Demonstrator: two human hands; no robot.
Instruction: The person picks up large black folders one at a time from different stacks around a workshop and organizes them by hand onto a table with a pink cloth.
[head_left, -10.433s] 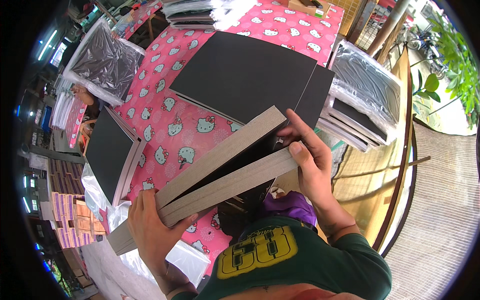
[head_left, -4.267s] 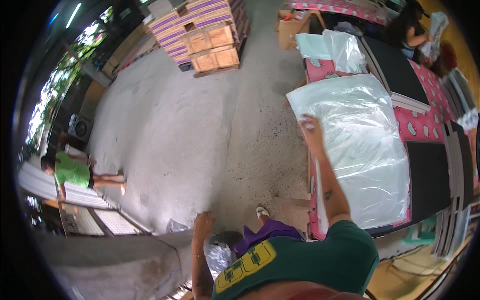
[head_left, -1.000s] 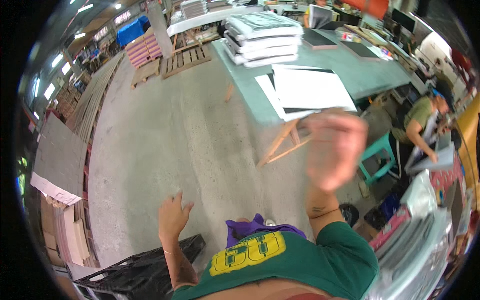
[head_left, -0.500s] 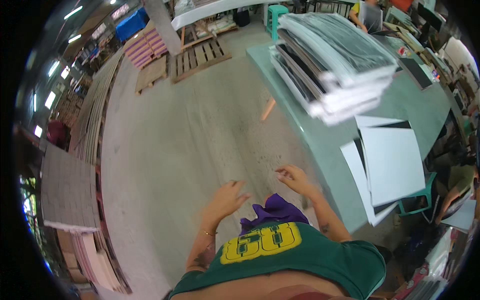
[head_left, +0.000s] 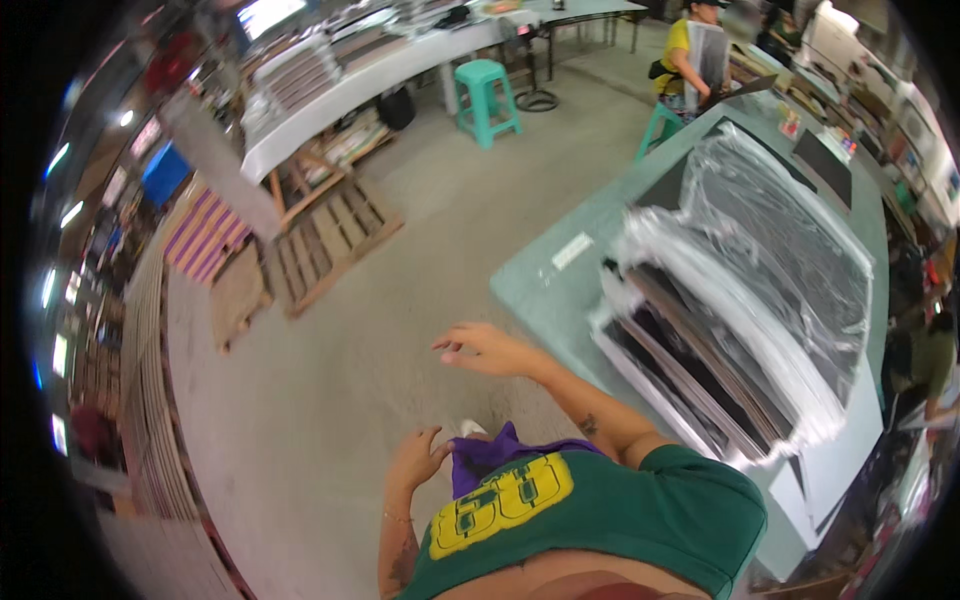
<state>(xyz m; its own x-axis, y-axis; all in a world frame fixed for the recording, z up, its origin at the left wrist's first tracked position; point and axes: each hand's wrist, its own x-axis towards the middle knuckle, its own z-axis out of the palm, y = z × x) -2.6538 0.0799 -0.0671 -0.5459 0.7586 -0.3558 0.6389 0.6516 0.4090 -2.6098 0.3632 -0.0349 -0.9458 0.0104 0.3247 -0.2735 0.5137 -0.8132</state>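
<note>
Both of my hands are free, in front of my body above the concrete floor. My right hand point(head_left: 488, 350) reaches forward with its fingers stretched out, left of the green table point(head_left: 530, 270). Lower and further left, my left hand point(head_left: 418, 458) hangs beside the purple cloth point(head_left: 500, 455) at my waist, its fingers apart and holding nothing. To my right on the table lies a stack of dark flat panels in clear plastic wrap point(head_left: 780, 270). Panel edges point(head_left: 700, 360) show at its near side. White sheets point(head_left: 845, 465) stick out beyond the stack's near right end.
A green stool point(head_left: 487, 105) stands ahead, near a white-covered table point(head_left: 380, 70). Wooden pallets point(head_left: 330, 240) lie on the floor at the left, by a pillar point(head_left: 220, 160). A person in yellow point(head_left: 680, 55) is at the table's far end. Long boards point(head_left: 145, 370) line the left side.
My view has swung forward and I am closer to the wrapped stack, which now sits beside me. My right hand has moved forward and left; my left hand has dropped lower.
</note>
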